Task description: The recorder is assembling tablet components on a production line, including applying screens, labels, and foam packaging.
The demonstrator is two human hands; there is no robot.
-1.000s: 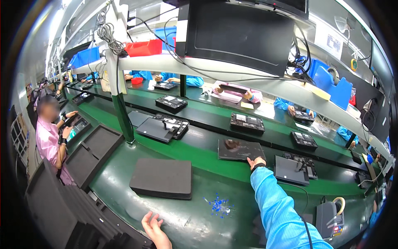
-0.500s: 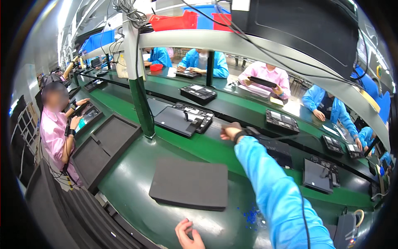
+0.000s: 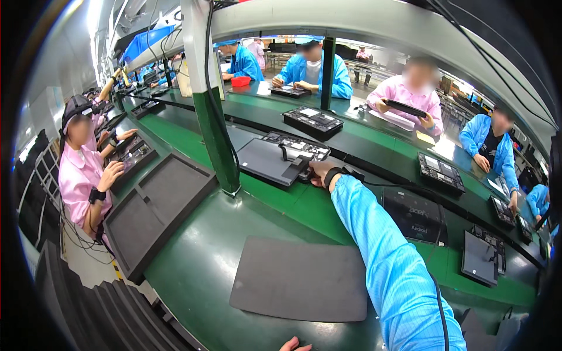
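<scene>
My right hand (image 3: 321, 172), reaching out in a blue sleeve (image 3: 380, 257) with a black wrist strap, has its fingers curled at the right edge of an opened tablet (image 3: 298, 146). Exposed inner parts show at the tablet's far side, and a dark flat panel (image 3: 266, 161) lies against its near side. A small upright dark piece stands between them. Of my left hand (image 3: 297, 345), only fingertips show at the lower edge, apart and holding nothing. Just beyond them lies a flat dark grey foam sheet (image 3: 301, 281) on the green bench.
A green post (image 3: 212, 140) stands left of the opened tablet. A black foam tray (image 3: 158, 205) sits at left, near a co-worker in pink (image 3: 82, 169). More opened devices (image 3: 313, 121) and a black box (image 3: 414, 213) lie along the line. Several co-workers sit opposite.
My right hand has come to the opened tablet's edge and closed there. The view has shifted, and my left hand has dropped mostly out of the lower edge.
</scene>
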